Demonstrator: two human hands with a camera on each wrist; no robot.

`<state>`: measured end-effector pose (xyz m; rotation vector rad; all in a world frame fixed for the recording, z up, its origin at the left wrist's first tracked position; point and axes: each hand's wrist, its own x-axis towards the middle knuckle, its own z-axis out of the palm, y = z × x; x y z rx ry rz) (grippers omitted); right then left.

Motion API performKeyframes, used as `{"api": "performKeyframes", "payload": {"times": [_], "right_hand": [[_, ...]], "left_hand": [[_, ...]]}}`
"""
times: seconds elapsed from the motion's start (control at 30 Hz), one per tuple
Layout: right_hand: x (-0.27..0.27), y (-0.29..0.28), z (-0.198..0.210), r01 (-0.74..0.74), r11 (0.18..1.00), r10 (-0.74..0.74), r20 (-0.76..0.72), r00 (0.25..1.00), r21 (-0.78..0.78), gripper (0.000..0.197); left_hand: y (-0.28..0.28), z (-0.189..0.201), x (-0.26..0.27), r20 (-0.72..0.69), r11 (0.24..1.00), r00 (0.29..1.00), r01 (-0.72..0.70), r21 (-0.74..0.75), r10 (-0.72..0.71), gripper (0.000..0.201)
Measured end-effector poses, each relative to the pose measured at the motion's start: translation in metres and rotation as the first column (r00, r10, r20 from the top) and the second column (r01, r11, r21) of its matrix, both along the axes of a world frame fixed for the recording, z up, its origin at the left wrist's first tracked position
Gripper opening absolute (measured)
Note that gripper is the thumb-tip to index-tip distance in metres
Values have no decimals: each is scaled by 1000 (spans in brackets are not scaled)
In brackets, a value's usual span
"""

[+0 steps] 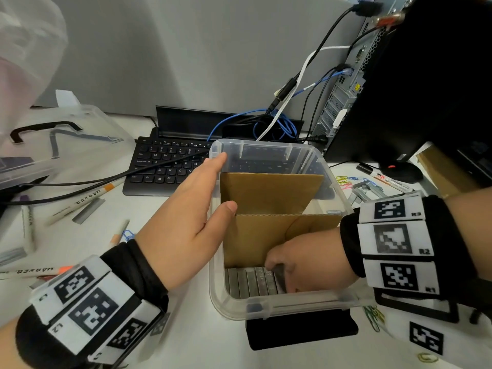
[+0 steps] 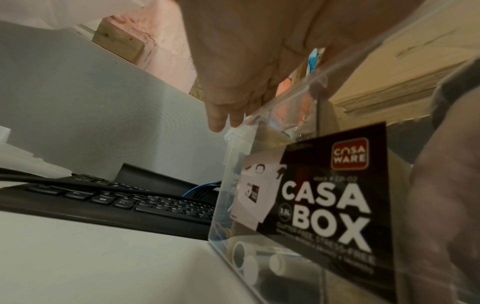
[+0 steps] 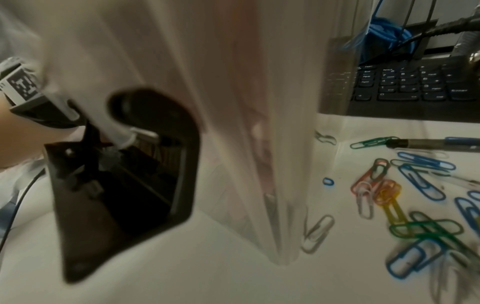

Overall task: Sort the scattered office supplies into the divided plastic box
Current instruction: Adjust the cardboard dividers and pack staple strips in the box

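The clear plastic box [image 1: 266, 307] stands in the middle of the desk, split by brown cardboard dividers [image 1: 269, 193]. Several grey staple strips [image 1: 247, 282] lie flat in its near compartment. My right hand [image 1: 277, 270] reaches down into that compartment, fingers curled and pinching one staple strip at the right end of the row. My left hand [image 1: 213, 187] lies against the box's left wall, fingers straight along the rim and thumb resting over the edge by a divider. In the left wrist view the left hand [image 2: 233, 92] stretches along the labelled wall of the box [image 2: 324, 195].
Left of the box lie markers [image 1: 87, 198], a loose staple strip [image 1: 89, 210] and the lid [image 1: 66, 139]. A keyboard [image 1: 165, 166] and cables sit behind. Coloured paper clips [image 3: 389, 195] and a marker [image 1: 386, 177] lie to the right, near a computer tower [image 1: 372, 89]. A black stand [image 1: 300, 328] sits in front.
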<state>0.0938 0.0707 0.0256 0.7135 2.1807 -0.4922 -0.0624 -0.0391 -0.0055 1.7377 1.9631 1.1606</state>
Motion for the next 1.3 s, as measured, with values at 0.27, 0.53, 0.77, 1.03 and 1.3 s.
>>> {"api": "performKeyframes", "payload": {"times": [0.27, 0.53, 0.77, 1.03, 1.3], "right_hand": [[-4, -7, 5, -14, 998, 14, 1, 1000, -60, 36], [1, -8, 14, -105, 994, 105, -55, 993, -1, 34], [21, -2, 57, 38, 982, -83, -240, 967, -184, 21], [82, 51, 104, 264, 955, -101, -681, 725, 139, 7], [105, 126, 22, 534, 712, -264, -532, 805, 455, 17]], "left_hand": [[1, -1, 0, -2, 1000, 1000, -5, 1, 5, 68], [1, 0, -1, -27, 1000, 1000, 5, 14, -5, 68], [2, 5, -1, -49, 1000, 999, -3, -8, 2, 70], [2, 14, 1, -41, 995, 997, -61, -73, 59, 61], [9, 25, 13, -110, 984, 985, -148, -104, 136, 54]]}}
